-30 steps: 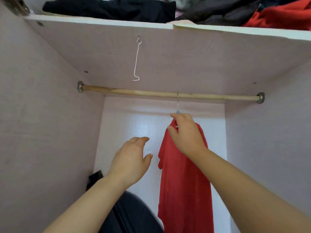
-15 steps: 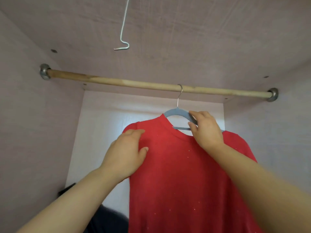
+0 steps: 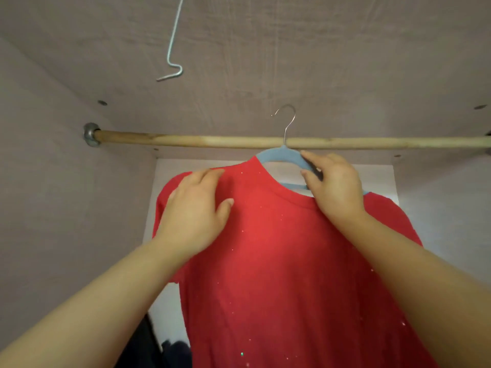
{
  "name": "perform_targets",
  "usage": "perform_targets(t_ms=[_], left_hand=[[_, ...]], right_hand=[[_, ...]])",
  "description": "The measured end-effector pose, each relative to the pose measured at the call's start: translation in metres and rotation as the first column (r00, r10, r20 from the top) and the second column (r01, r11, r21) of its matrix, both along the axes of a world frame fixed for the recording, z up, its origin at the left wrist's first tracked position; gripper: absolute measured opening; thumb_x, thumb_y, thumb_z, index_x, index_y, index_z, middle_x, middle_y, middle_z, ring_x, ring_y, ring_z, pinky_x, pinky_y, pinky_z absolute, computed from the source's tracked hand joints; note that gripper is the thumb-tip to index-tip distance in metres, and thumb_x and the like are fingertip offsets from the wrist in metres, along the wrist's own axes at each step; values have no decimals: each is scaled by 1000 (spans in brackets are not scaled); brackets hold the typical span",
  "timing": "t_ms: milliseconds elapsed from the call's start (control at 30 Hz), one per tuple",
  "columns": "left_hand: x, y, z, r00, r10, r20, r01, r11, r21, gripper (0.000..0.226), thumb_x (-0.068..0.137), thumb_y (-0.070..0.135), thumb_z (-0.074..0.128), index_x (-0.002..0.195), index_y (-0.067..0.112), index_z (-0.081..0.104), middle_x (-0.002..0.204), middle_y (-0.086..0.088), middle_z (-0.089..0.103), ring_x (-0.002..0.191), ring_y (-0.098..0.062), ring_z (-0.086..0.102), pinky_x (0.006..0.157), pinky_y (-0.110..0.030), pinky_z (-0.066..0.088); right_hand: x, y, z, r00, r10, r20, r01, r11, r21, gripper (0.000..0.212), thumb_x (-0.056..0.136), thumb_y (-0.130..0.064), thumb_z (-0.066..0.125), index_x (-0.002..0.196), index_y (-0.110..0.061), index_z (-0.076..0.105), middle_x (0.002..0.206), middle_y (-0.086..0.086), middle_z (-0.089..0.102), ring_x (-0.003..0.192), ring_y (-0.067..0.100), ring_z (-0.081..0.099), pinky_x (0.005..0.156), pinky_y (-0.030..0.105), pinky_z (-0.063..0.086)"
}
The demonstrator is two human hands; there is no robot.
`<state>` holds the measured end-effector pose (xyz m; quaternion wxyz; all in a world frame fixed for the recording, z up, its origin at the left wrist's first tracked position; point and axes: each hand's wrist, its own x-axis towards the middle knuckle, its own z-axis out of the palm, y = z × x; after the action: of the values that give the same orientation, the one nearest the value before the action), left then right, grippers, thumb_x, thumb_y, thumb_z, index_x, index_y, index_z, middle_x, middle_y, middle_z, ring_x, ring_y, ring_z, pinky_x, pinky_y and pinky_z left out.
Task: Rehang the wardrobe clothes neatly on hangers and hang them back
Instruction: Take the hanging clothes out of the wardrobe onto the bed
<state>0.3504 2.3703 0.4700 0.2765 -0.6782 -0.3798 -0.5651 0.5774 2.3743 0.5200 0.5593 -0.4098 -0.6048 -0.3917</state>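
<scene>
Two hands: both on the red shirt [image 3: 279, 261], frame centre.
Right hand [image 3: 336, 187]: fingers pinching blue hanger [image 3: 281, 155] arm, 1 o'clock.
Left hand [image 3: 196, 208]: spread flat on shoulder.
Hook: clear above the rod [image 3: 212, 141].
Risk: one-sided grip tilts hanger, shirt slides off.

Red shirt [image 3: 279, 248] on blue hanger [image 3: 281, 155], hook off rod [image 3: 212, 141].

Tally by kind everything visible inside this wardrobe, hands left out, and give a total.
Red shirt: 1
Blue hanger: 1
Wooden rail: 1
Bent wire hook: 1
Dark clothing at the bottom: 1 heap, pieces not countable
Total: 5
</scene>
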Motion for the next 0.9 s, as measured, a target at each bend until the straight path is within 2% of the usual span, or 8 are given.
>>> perform_targets(t_ms=[167, 300, 433, 500, 600, 733, 833, 900], left_hand=[[-23, -11, -34, 997, 58, 49, -60, 997, 39, 48, 87, 28, 56, 133, 18, 45, 130, -5, 52, 120, -26, 45, 102, -37, 32], [-49, -24, -109, 996, 65, 60, -60, 995, -83, 44, 86, 20, 61, 129, 22, 52, 116, -3, 63, 106, -25, 57, 95, -37, 41], [-74, -47, -207, 989, 107, 105, -78, 966, -248, 35, 84, 18, 63, 119, 21, 62, 107, 1, 68, 96, -15, 60, 83, -15, 36], [-83, -63, -253, 977, 154, 148, -100, 941, -322, 34, 80, 21, 59, 114, 19, 65, 101, 3, 69, 90, -11, 59, 79, -10, 34], [-90, -91, -315, 950, 229, 212, -120, 894, -432, 36, 78, 20, 58, 112, 19, 66, 93, 5, 69, 84, -7, 57, 77, -11, 36], [-97, -134, -385, 890, 381, 250, -193, 813, -550, 33, 76, 17, 61, 108, 14, 69, 89, 0, 71, 86, -10, 53, 74, -15, 39], [-101, -175, -427, 823, 497, 274, -231, 735, -638, 31, 76, 18, 61, 106, 14, 70, 89, 0, 71, 86, -9, 54, 76, -17, 41], [-103, -205, -451, 768, 581, 270, -273, 678, -683, 30, 75, 18, 62, 103, 13, 71, 88, 0, 71, 85, -9, 54, 76, -17, 40]], right_hand=[[-38, -1, -56, 974, 218, 62, -215, 975, -48, 38, 83, -12, 65, 120, -19, 63, 90, 4, 60, 86, 23, 54, 71, 25, 34], [-67, 0, -136, 933, 343, 112, -329, 936, -128, 36, 81, -16, 62, 117, -20, 65, 91, 1, 63, 84, 21, 56, 73, 20, 34], [-92, -3, -226, 890, 442, 111, -404, 879, -255, 38, 77, -18, 61, 115, -19, 66, 90, 0, 64, 84, 17, 57, 73, 16, 35], [-103, -6, -270, 868, 487, 99, -434, 840, -327, 37, 76, -18, 63, 113, -20, 67, 90, -1, 65, 81, 19, 60, 74, 19, 39], [-119, -14, -331, 824, 564, 58, -489, 758, -433, 38, 75, -12, 69, 113, -18, 68, 88, -1, 65, 78, 19, 60, 72, 22, 42], [-139, -32, -402, 733, 680, -12, -572, 606, -553, 37, 75, -11, 69, 112, -18, 68, 86, -2, 64, 80, 8, 50, 74, 20, 42], [-158, -50, -446, 664, 745, -62, -609, 491, -623, 40, 72, -7, 76, 110, -19, 69, 84, -4, 64, 79, 9, 52, 73, 22, 43], [-171, -64, -472, 601, 796, -73, -636, 421, -647, 37, 73, -11, 73, 109, -20, 70, 85, -4, 66, 80, 10, 54, 73, 22, 43]])
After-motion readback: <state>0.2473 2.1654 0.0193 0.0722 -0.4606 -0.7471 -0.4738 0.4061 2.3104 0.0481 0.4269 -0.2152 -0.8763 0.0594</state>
